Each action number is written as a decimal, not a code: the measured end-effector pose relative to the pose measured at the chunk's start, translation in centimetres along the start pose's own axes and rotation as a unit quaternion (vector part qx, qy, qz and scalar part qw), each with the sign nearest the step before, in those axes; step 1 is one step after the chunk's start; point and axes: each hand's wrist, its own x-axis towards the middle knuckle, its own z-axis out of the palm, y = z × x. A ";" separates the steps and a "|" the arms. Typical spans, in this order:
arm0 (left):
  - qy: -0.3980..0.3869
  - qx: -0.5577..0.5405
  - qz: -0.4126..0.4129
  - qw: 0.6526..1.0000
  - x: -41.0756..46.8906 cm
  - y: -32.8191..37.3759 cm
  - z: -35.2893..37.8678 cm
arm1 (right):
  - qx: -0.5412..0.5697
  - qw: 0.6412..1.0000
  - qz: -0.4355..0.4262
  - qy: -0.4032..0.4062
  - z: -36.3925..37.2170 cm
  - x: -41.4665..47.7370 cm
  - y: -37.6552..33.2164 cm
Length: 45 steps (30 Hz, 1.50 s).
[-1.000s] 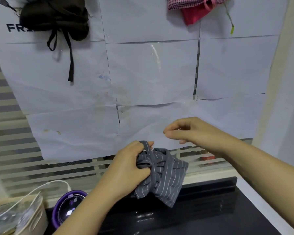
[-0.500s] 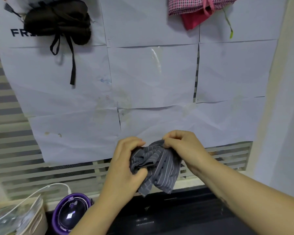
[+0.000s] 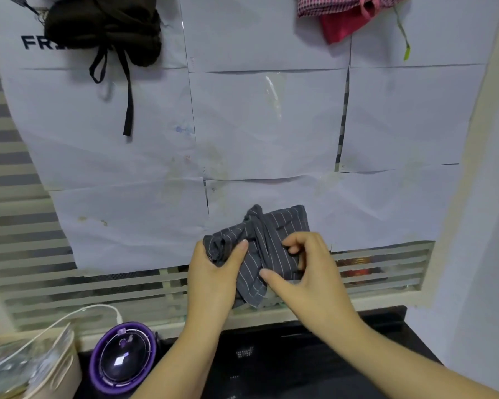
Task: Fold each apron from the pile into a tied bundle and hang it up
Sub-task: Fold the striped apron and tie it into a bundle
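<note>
i hold the grey striped apron (image 3: pixel 271 234) up in front of me with both hands. it is scrunched into a small bundle. it is up in the air above the black tabletop (image 3: pixel 314 355) and does not touch it. behind it are white paper sheets (image 3: pixel 265 119) stuck on the wall.

my left hand (image 3: pixel 213 275) grips the left end of the bundle. my thumb presses on the front of it. my right hand (image 3: pixel 311 280) holds the right side. its fingers are curled in on the cloth, and the thumb pokes across near the lower edge. i think those fingers pinch a strap, but the folds hide it, so i am not sure. a strip of cloth runs up the middle of the bundle, and one corner hangs down between my hands.

up high on the left, a black apron bundle (image 3: pixel 104 27) hangs on the wall, and its black ties (image 3: pixel 127 96) dangle down. up high on the right hangs a pink and red bundle (image 3: pixel 346 18), cut off by the top edge. a thin green string (image 3: pixel 406 51) hangs beside it.

below the paper is a window with pale slats (image 3: pixel 69 286). at the left of the tabletop sits a round purple thing (image 3: pixel 123 358). next to it is a cream basket (image 3: pixel 67 372), and a white cable (image 3: pixel 78 311) goes over it.
</note>
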 end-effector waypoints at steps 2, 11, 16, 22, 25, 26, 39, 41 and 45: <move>-0.015 -0.034 -0.029 0.999 -0.1 0.1 0.2 | 0.013 0.999 0.039 -0.004 0.6 -0.6 1.4; -0.115 -0.291 -0.239 0.919 -0.1 0.9 -1.0 | -0.004 0.993 -0.062 -0.096 -0.3 0.4 3.1; -0.141 -0.314 -0.265 0.901 0.2 1.0 -2.0 | -0.005 0.986 -0.069 -0.153 -1.6 1.0 2.8; -0.094 -0.221 -0.186 0.953 -0.3 -0.7 -1.9 | 0.109 0.944 0.137 -0.279 -2.2 3.1 -0.7; -0.079 -0.139 -0.113 0.981 -1.1 -0.7 -1.5 | -0.038 0.962 0.076 -0.258 -1.8 4.5 -1.4; -0.078 -0.118 -0.103 0.985 -1.5 -0.7 -1.4 | -0.073 0.971 0.042 -0.224 -1.5 5.0 -1.7; -0.071 0.180 -0.062 0.979 -3.8 7.9 -8.4 | 0.013 0.931 -0.122 -0.345 2.7 7.6 -9.3; -0.018 0.273 -0.015 0.962 -4.6 8.7 -9.5 | 0.087 0.920 -0.084 -0.372 3.2 7.4 -11.0; 0.054 0.545 0.055 0.835 -7.3 9.9 -11.1 | 0.132 0.902 -0.058 -0.408 4.2 6.6 -14.1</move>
